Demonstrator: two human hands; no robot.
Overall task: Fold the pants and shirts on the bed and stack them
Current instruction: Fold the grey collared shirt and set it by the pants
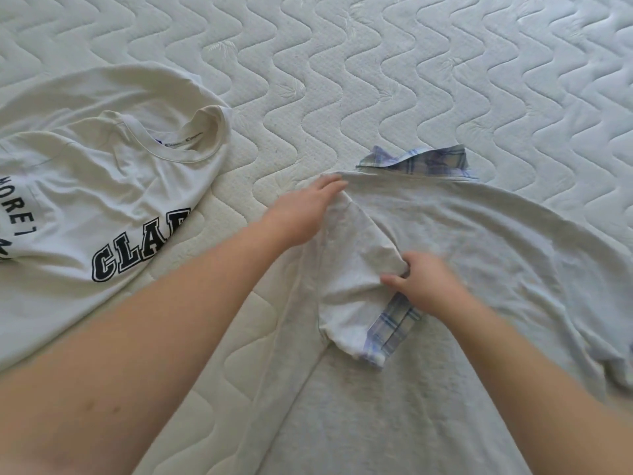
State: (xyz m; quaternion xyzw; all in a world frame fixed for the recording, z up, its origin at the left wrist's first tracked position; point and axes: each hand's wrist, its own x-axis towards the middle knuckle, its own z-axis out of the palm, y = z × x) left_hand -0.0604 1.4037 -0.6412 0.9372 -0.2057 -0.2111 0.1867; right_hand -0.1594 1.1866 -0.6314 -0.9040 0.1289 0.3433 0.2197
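A light grey shirt [462, 255] with a blue plaid collar [421, 161] lies spread on the white quilted mattress [342, 63]. Its left sleeve [356, 279], with a plaid cuff [390, 327], is folded inward over the body. My left hand [305, 207] rests with straight fingers on the shirt's left shoulder near the collar. My right hand [421, 279] pinches the folded sleeve at its edge, fingers curled on the cloth. A white T-shirt [85, 186] with dark block letters lies unfolded at the left.
The mattress stretches bare across the back and the right. A strip of mattress [222, 320] shows between the two shirts. No pants are in view.
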